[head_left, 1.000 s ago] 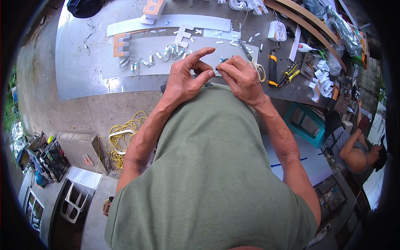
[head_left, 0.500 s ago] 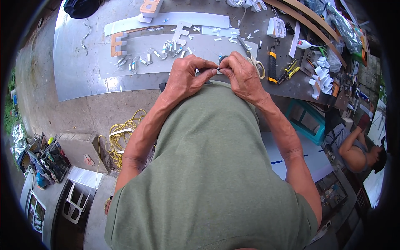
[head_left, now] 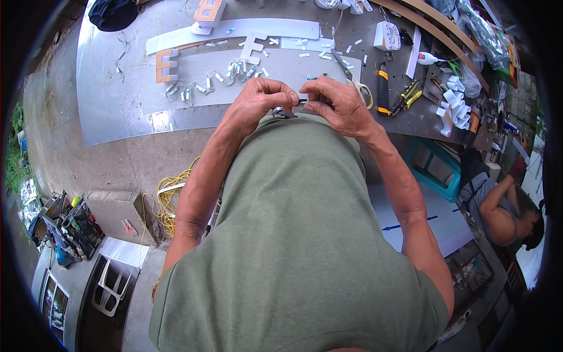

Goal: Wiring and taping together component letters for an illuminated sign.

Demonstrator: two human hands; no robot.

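Above the near table edge, my left hand is closed with thumb and fingers pinched together. Opposite it, my right hand pinches too. Between the fingertips runs a short, thin black strip; whether it is tape or wire I cannot make out. Scissors with cream handles lie just beyond my right hand. Past my left hand, a string of small white light modules trails over a grey sheet. A white block letter and an orange-faced letter stand beside it.
A yellow-black utility knife and yellow-handled pliers lie to the right, near white cut pieces. A teal stool stands below the table. Yellow cord is coiled on the floor. Another person sits at far right.
My hands have shifted slightly left and nearer to me, and the fingertips have drawn a little apart. More of the black strip shows between them. The table things look unchanged.
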